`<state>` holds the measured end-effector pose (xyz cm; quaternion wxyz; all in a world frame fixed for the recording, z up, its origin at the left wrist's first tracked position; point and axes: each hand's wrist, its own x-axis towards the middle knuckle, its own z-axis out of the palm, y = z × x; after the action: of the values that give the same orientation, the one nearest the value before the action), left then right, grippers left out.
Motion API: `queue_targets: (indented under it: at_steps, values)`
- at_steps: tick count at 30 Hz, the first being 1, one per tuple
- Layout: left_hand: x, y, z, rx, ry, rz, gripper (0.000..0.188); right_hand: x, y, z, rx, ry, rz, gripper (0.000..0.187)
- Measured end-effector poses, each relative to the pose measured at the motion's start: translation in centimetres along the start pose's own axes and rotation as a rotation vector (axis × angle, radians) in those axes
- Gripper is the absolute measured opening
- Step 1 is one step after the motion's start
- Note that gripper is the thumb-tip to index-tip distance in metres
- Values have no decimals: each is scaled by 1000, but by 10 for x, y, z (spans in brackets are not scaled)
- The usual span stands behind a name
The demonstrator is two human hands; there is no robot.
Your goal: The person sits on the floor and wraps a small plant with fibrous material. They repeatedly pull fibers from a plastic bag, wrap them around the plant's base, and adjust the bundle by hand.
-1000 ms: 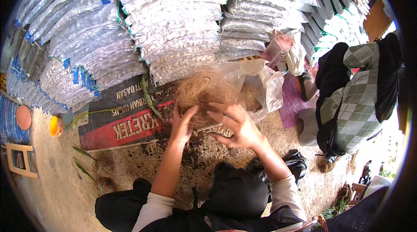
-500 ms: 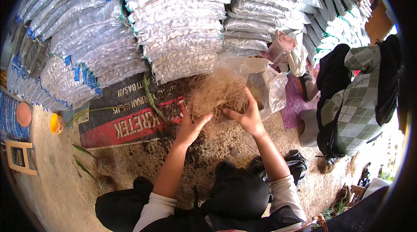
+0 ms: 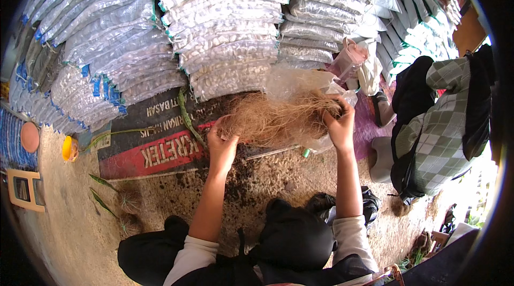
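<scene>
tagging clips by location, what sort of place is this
Probably a garden-supply store or plant seller's work area: tall stacks of clear bags of what look like pale stones, long-leaved plants lying on the floor, and a clump of brown fibre.

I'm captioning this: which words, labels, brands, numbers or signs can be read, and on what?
Large pale capitals, upside down, on the red band of the dark sheet: readable, but not copied here.
Smaller pale lettering on the sheet's black part: upside down, not copied.
Stacked bags: none legible.
</scene>
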<state>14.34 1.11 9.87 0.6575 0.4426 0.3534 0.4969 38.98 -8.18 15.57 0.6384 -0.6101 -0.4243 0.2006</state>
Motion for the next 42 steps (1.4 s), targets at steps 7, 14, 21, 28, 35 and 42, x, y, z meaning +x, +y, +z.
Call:
queue_targets:
  at_steps: [7, 14, 21, 28, 35, 42]
  values:
    - [7, 0, -11, -28, 36, 25, 30, 9, -3, -5, -11, 76, -91, 21]
    - [25, -20, -55, 233, 224, 173, 33, 18, 15, -48, -17, 245, -68, 23]
    - [25, 14, -62, 204, 441, 16, 45, 18, 2, -88, -157, 469, -244, 25]
    - [32, 34, -98, 43, 672, -14, 74, 11, -53, -48, -704, 329, -603, 32]
    - [35, 44, -140, -22, 783, 140, 67, 9, 58, -12, -1279, -395, -501, 25]
    - [32, 57, -179, -68, 869, 21, 57, 64, 177, -71, -1576, -524, -70, 42]
